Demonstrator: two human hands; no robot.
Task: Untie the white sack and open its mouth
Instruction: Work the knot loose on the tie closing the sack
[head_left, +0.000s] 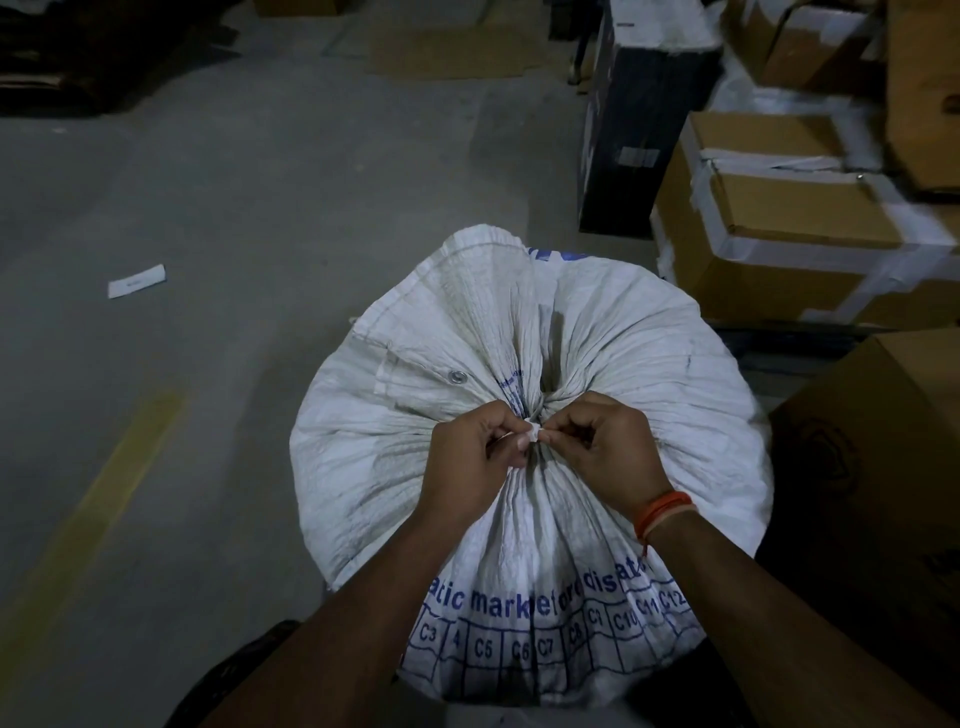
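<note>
Both the left hand and right hand pinch the white tie at the gathered neck of the white sack, fingers curled closed on it.

Both hands apparently pinch the tie on the white sack.

Dim, flat indoor light leaves the far floor murky and the upper left corner nearly black. The white sack is brightest. Wide-angle bending and motion blur smear the cardboard boxes at right.
</note>
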